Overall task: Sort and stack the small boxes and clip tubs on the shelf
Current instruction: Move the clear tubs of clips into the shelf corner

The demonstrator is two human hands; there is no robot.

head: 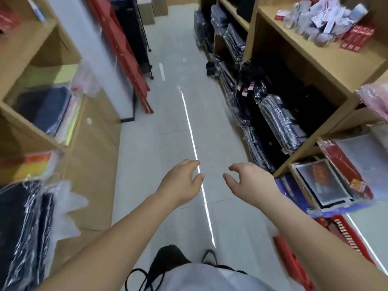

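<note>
Though blurred, both empty: left hand [180,181], right hand [249,181].

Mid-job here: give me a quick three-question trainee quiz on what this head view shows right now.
1. True or false: the left hand is holding a box.
2. Multiple choice: the pile of clear tubs and small red boxes lies on A) the floor, B) the upper right shelf, C) the left shelf.
3. Fill in: both hands hover over the tiled ____ of the aisle.

Key
1. False. Both it and the right hand are empty, fingers loosely curled.
2. B.
3. Floor.
</note>
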